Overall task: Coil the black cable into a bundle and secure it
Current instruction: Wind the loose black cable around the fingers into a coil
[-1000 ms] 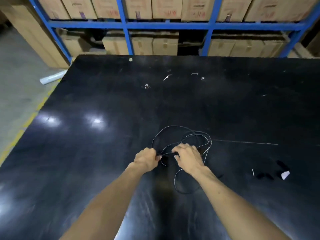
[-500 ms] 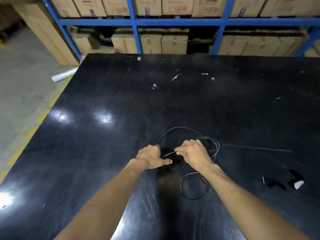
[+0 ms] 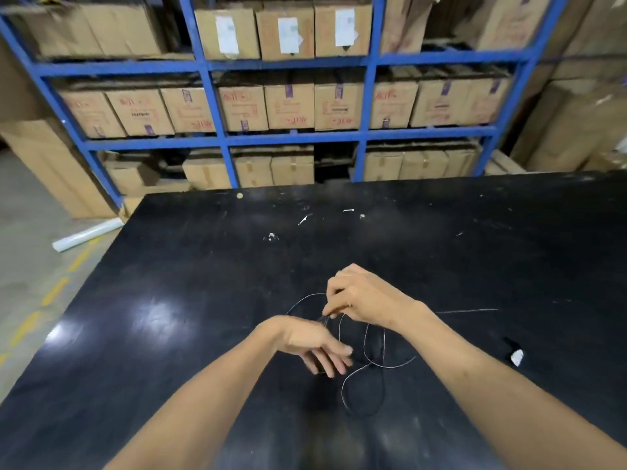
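Observation:
A thin black cable [image 3: 364, 344] hangs in several loose loops above the black table [image 3: 169, 300]. My right hand [image 3: 363, 295] is raised and pinches the top of the loops between thumb and fingers. My left hand [image 3: 312, 344] is just below and to the left, fingers spread and pointing down to the right, with strands running past its knuckles; I cannot tell whether it grips any. The lowest loop of the cable rests on the table near the front.
A small white scrap [image 3: 516, 357] with a dark piece beside it lies at the right. White specks [image 3: 271, 236] dot the far part of the table. Blue shelving [image 3: 291, 140] with cardboard boxes stands behind. A white roll [image 3: 86, 235] lies on the floor at left.
My right hand has lifted the cable loops off the table and moved up. My left hand has loosened from a fist into spread fingers. The camera has tilted up toward the shelves.

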The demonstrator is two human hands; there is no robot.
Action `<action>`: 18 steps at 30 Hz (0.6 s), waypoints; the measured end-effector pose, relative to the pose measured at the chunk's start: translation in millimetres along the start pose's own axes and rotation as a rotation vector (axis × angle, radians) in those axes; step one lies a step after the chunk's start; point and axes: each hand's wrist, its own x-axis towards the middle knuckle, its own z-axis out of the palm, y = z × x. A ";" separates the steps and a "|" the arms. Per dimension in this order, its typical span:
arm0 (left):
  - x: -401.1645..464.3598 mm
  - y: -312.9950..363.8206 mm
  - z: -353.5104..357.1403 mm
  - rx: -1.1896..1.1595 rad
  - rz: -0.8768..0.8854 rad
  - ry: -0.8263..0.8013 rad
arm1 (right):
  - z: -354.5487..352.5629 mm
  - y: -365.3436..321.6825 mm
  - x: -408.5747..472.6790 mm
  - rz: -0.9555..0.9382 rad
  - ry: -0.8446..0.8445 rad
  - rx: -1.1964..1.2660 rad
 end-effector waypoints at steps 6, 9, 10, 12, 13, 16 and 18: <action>-20.1 21.5 16.7 -0.140 0.082 -0.027 | -41.5 -5.0 -10.6 0.163 -0.151 -0.080; -42.6 32.6 28.0 -0.228 0.250 -0.145 | -55.3 2.6 -27.2 0.350 -0.089 0.020; -52.4 38.2 30.7 -0.260 0.333 -0.205 | -57.6 6.0 -33.5 0.449 -0.029 0.106; -75.2 53.0 29.9 -0.346 0.526 -0.300 | -59.6 5.9 -44.3 0.615 0.089 0.285; -87.8 62.1 26.0 -0.397 0.625 -0.325 | -58.4 3.6 -48.1 0.668 0.129 0.361; -130.4 93.0 5.7 -0.570 0.855 -0.299 | -46.4 -9.5 -53.4 0.770 0.226 0.504; -153.9 108.9 -12.2 -0.647 0.936 -0.164 | -37.9 -17.8 -53.9 0.871 0.250 0.552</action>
